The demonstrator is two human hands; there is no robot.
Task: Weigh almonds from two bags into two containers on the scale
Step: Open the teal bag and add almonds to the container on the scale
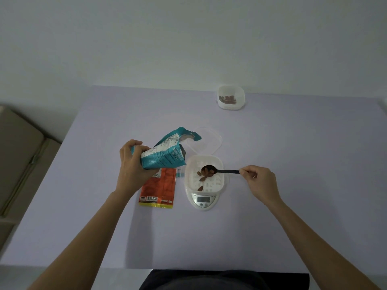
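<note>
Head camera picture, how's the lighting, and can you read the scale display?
Head view: dim, flat light with a bluish cast and only soft shadows; wide-angle bending bows the table edges; the scale display is too small and dull to read; print on the teal bag in the left hand is blurred.

1. A scale (203,198) sits mid-tabletop (272,227), a container (204,174) on it holding almonds (202,178).
2. A lid (206,141) lies just behind the scale.
3. A flat bag (159,188) lies left of the scale.
4. A second container (231,97) stands at the far edge, well apart.
</note>
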